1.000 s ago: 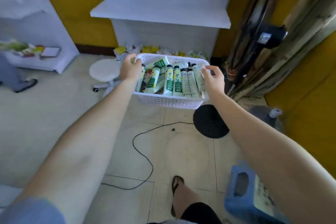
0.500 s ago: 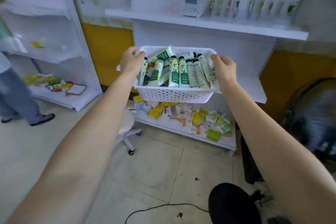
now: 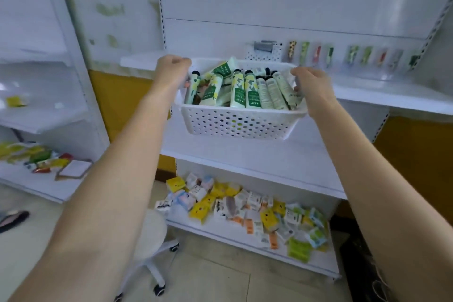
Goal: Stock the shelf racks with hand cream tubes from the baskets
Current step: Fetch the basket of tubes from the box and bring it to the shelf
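Carrying step: the left hand and right hand each gripped an end rim of the white basket of hand cream tubes, held aloft just before the upper shelf; next move, likely, a level set-down there

Tubes in basket, before shelf

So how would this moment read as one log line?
phase: basket held up before shelf | left-hand grip: holds left rim | right-hand grip: holds right rim | tubes: piled in basket
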The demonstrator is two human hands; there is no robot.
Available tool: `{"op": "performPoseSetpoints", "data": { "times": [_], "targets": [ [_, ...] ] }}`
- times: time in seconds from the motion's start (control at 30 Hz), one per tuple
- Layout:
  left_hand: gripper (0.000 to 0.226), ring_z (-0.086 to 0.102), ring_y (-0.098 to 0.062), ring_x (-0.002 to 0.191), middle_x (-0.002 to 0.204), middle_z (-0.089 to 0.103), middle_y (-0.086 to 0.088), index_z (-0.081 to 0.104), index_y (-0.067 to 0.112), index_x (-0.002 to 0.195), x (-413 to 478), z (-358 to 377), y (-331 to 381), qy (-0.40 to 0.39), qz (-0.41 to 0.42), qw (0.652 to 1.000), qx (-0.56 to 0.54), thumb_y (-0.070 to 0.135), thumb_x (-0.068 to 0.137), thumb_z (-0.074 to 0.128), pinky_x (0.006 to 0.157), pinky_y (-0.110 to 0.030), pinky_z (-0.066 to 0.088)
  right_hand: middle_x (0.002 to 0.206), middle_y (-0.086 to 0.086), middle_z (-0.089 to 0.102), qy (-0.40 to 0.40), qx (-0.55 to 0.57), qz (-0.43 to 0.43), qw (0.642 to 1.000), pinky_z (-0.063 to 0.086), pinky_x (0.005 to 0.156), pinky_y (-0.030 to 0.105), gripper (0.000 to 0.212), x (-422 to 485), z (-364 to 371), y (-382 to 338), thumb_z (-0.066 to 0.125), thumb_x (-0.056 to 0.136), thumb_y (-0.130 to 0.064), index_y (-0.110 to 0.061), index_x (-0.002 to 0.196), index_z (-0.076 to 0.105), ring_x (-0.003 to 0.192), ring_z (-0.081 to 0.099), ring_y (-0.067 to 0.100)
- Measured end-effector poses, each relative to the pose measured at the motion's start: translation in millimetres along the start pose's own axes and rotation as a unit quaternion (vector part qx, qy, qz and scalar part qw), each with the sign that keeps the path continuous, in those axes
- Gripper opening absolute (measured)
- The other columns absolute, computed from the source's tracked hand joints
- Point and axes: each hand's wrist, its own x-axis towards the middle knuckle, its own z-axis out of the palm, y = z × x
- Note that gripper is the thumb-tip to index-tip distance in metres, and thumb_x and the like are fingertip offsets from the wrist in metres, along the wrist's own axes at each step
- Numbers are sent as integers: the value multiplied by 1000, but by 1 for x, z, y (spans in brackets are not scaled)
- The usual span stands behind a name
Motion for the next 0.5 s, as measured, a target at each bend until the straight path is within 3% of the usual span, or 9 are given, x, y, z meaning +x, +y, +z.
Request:
{"op": "performPoseSetpoints", "data": {
  "times": [0.07, 0.13, 0.2, 0.3, 0.37, 0.5],
  "targets": [
    [29, 37, -22, 50, 51, 33, -7, 41, 12, 59, 39, 2, -2, 6, 0, 1000, 3, 16, 88, 45, 72, -27, 42, 76, -5, 53, -4, 4, -4, 1000, 38, 63, 22, 11, 30, 20, -4, 56, 87, -26, -20, 78, 56, 73, 50, 11],
    [33, 32, -19, 43, 50, 33, -6, 37, 15, 56, 74, 5, -3, 7, 2, 1000, -15, 15, 87, 46, 61, -24, 35, 79, -7, 55, -2, 13, -7, 1000, 40, 63, 22, 12, 57, 40, -7, 57, 86, -27, -26, 74, 56, 75, 52, 9],
    [31, 32, -14, 35, 47, 34, -6, 39, 15, 58, 105, 7, -3, 2, 5, 1000, -30, 14, 88, 46, 49, -22, 30, 73, -10, 55, -1, 30, -12, 999, 42, 53, 16, 13, 83, 60, -8, 58, 86, -25, -26, 73, 57, 66, 51, 4],
    [23, 34, -18, 43, 51, 34, -8, 41, 15, 66, 148, 9, -9, -4, -2, 1000, -26, 15, 88, 47, 52, -24, 32, 76, -10, 56, -10, 5, -27, 1000, 37, 40, 6, 1, 120, 93, -12, 58, 86, -25, -25, 86, 58, 66, 52, 2],
    [23, 37, -18, 48, 52, 35, -7, 42, 14, 66, 170, 6, -16, -5, -4, 1000, -14, 16, 89, 47, 55, -24, 36, 83, -8, 57, -21, -1, -44, 999, 40, 51, 13, 4, 144, 111, -18, 58, 86, -25, -24, 89, 59, 72, 53, 5],
    [27, 42, -17, 53, 58, 42, -6, 41, 15, 64, 230, 0, -33, 43, -17, 999, 9, 21, 89, 51, 50, -23, 36, 74, -7, 54, -75, -12, -51, 996, 42, 65, 22, 7, 203, 166, -24, 60, 84, -28, -21, 86, 60, 70, 52, 10]
  ]
}}
